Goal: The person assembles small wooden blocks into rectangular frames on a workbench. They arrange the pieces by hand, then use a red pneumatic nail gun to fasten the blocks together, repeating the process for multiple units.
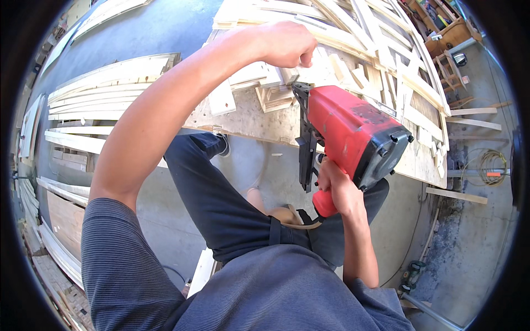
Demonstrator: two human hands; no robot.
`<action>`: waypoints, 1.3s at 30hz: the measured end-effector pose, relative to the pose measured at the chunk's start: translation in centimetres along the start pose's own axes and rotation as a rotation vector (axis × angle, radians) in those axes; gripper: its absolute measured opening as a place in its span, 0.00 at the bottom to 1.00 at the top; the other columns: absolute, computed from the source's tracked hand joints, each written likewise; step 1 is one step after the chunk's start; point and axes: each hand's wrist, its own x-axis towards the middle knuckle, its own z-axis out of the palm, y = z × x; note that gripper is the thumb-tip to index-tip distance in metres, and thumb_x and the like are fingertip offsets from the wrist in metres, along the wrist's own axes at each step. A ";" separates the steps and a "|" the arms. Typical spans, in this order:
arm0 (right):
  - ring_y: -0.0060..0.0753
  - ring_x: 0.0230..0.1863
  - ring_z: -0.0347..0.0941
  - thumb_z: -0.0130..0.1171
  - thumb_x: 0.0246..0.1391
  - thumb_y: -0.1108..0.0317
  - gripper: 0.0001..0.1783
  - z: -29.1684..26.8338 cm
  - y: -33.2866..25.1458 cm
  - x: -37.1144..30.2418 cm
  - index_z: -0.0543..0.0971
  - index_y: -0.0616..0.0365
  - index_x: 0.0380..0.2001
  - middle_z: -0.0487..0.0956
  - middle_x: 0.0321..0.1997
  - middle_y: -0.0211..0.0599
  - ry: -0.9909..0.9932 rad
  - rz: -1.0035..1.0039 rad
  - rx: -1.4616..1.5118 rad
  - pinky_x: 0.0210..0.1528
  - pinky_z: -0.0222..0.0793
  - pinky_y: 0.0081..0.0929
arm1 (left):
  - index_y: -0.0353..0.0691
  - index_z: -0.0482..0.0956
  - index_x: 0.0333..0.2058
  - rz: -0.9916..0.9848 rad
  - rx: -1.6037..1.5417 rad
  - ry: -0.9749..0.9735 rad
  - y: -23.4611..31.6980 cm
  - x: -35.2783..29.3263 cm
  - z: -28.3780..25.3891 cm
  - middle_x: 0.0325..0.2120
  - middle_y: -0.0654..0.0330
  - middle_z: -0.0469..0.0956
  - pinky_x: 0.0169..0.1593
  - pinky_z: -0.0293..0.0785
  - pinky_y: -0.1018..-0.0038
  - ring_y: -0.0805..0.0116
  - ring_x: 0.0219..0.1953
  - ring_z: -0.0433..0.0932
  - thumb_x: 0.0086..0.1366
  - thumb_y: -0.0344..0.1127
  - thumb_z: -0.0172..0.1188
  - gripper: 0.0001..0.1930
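Note:
My right hand is wrapped round the handle of a red pneumatic nail gun. The gun's dark nose reaches a small wooden block near the bench's front edge; whether it touches cannot be made out. Its black magazine hangs down in front of my legs. My left arm stretches across, and my left hand is closed above the wood, just beyond the gun's nose. Its curled fingertips face away, so what they grip is hidden. Beside the block lie short, stacked wood pieces.
Long pale strips lie in a heap over the plywood bench. More boards are stacked at left. On the floor at right are a coiled hose, loose slats and a green tool.

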 end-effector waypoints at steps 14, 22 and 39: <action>0.24 0.19 0.66 0.57 0.61 0.70 0.14 -4.8 -2.3 -2.3 0.71 0.58 0.21 0.68 0.19 0.31 0.128 -0.078 0.218 0.25 0.64 0.27 | 0.40 0.95 0.48 -0.003 -0.034 -0.015 -0.3 0.5 -0.7 0.51 0.52 0.89 0.63 0.81 0.60 0.51 0.57 0.87 0.65 0.20 0.59 0.19; 0.25 0.19 0.64 0.56 0.65 0.71 0.11 -13.3 -1.1 -2.7 0.72 0.61 0.27 0.66 0.21 0.30 0.312 -0.280 0.532 0.26 0.65 0.29 | 0.36 0.93 0.49 -0.239 -0.119 0.013 2.3 -0.7 -0.8 0.51 0.50 0.88 0.66 0.78 0.61 0.48 0.59 0.84 0.68 0.32 0.58 0.18; 0.25 0.19 0.68 0.63 0.70 0.63 0.08 -40.2 1.5 1.4 0.77 0.53 0.38 0.71 0.21 0.26 0.840 -0.191 0.271 0.24 0.70 0.32 | 0.39 0.67 0.75 -0.399 0.096 0.287 4.7 -0.1 5.3 0.69 0.42 0.75 0.76 0.68 0.51 0.38 0.71 0.72 0.67 0.55 0.76 0.46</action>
